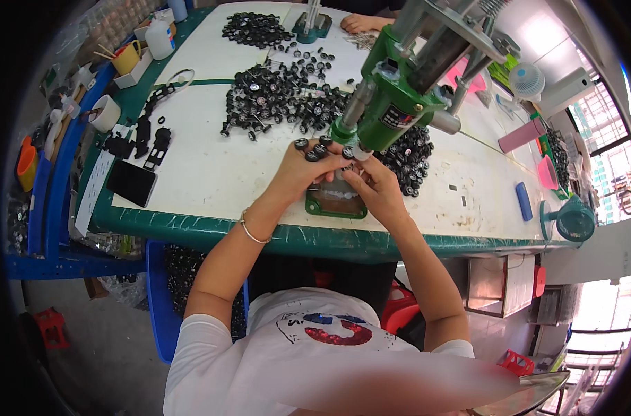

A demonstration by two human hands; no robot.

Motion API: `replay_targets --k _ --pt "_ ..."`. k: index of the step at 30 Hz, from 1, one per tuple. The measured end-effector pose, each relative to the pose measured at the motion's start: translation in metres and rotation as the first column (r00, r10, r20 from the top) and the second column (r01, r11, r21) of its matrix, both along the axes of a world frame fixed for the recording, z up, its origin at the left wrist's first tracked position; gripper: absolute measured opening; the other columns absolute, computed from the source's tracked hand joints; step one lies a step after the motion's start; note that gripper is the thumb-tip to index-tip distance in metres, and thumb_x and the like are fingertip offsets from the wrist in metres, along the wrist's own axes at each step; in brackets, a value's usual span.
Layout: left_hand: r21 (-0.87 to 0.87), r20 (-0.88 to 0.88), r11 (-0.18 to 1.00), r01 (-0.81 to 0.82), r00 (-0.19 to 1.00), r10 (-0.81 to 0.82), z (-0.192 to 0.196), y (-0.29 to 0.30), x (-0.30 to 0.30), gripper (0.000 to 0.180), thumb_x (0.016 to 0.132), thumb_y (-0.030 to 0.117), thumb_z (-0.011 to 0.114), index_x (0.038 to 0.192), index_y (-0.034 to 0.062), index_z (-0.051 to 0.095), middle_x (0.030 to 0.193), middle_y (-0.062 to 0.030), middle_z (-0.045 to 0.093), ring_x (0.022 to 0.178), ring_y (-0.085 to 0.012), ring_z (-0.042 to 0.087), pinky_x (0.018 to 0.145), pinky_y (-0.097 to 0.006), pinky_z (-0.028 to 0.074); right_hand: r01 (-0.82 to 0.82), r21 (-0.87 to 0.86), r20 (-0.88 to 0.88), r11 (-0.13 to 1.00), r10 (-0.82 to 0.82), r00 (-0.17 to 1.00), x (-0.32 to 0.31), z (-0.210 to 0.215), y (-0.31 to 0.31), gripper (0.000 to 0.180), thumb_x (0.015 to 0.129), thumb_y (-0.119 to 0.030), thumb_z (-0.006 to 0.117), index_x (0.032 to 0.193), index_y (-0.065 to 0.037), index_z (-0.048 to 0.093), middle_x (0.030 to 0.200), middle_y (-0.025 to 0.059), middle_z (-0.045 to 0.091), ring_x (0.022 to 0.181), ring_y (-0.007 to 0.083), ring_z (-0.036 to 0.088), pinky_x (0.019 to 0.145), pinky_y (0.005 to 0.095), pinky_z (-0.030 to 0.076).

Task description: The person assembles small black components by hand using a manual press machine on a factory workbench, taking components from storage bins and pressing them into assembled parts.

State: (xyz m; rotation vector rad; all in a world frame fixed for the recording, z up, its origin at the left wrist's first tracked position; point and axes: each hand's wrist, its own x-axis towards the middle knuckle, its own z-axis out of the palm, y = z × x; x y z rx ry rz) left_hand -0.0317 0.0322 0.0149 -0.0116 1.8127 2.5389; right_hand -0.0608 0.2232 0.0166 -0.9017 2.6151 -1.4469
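Observation:
Several small black wheels are gathered in my left hand, whose fingers are curled under the ram of a green bench press. One black wheel is at the left fingertips, right by the ram's tip. My right hand is closed, thumb and fingers pinched together beside the left fingertips; what lies between them is mostly hidden. Both hands are above the press's green base. Behind them spreads a large pile of black wheels, some joined by thin axles. More wheels lie right of the press.
A phone and black plastic chassis parts lie on the left of the white table. At the far side, another person's hand rests near a second press. A blue cylinder and a small green fan are at the right.

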Motion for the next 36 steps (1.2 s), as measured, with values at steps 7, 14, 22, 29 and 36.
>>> replay_targets --k 7,14,22,29,36 --pt "-0.014 -0.023 0.998 0.069 0.997 -0.069 0.002 0.000 -0.005 0.028 0.077 0.017 0.083 0.097 0.0015 0.072 0.069 -0.0004 0.066 0.056 -0.0052 0.058 0.049 -0.019 0.039 0.149 -0.124 0.116 0.981 -0.135 0.984 -0.014 0.019 0.027 0.041 0.090 -0.013 0.069 0.128 -0.001 0.059 0.080 -0.0019 0.056 0.062 0.0032 0.048 0.056 0.0213 0.041" --pt "-0.007 -0.063 1.000 0.013 0.998 -0.013 0.002 0.007 -0.012 0.020 0.076 0.010 0.082 0.089 0.0016 0.070 0.074 -0.0052 0.068 0.054 -0.0050 0.051 0.049 -0.020 0.034 0.370 -0.301 0.123 0.879 -0.349 0.929 -0.059 0.099 0.071 0.028 0.096 -0.019 0.058 0.116 -0.002 0.066 0.076 -0.0006 0.060 0.058 0.0064 0.051 0.052 0.0214 0.038" --pt "-0.067 -0.072 0.997 0.030 0.997 -0.035 0.006 0.004 -0.011 0.021 0.075 0.012 0.082 0.092 0.0021 0.073 0.073 -0.0019 0.067 0.058 -0.0046 0.055 0.051 -0.020 0.036 0.502 -0.657 0.302 0.563 -0.414 0.859 -0.104 0.234 -0.025 0.023 0.102 -0.025 0.053 0.091 -0.005 0.056 0.063 -0.0022 0.053 0.042 0.0041 0.042 0.034 0.0163 0.032" --pt "-0.057 -0.089 0.998 0.041 0.995 -0.046 -0.001 0.000 -0.015 0.023 0.076 0.013 0.081 0.096 0.0035 0.074 0.074 -0.0010 0.069 0.060 -0.0045 0.058 0.053 -0.020 0.040 -0.256 -0.832 -0.054 0.492 0.387 0.920 -0.145 0.216 0.006 0.027 0.104 -0.024 0.047 0.093 -0.002 0.055 0.066 0.0036 0.057 0.038 0.0066 0.043 0.031 0.0175 0.032" --pt "-0.086 -0.081 0.995 0.056 0.995 -0.063 0.004 0.004 -0.010 0.024 0.077 0.014 0.081 0.097 0.0024 0.074 0.076 -0.0022 0.070 0.063 -0.0062 0.061 0.056 -0.021 0.043 -0.139 -0.865 -0.075 0.483 0.149 0.986 -0.128 0.218 0.003 0.020 0.100 -0.022 0.057 0.093 -0.003 0.056 0.064 0.0002 0.056 0.043 0.0057 0.049 0.033 0.0177 0.034"
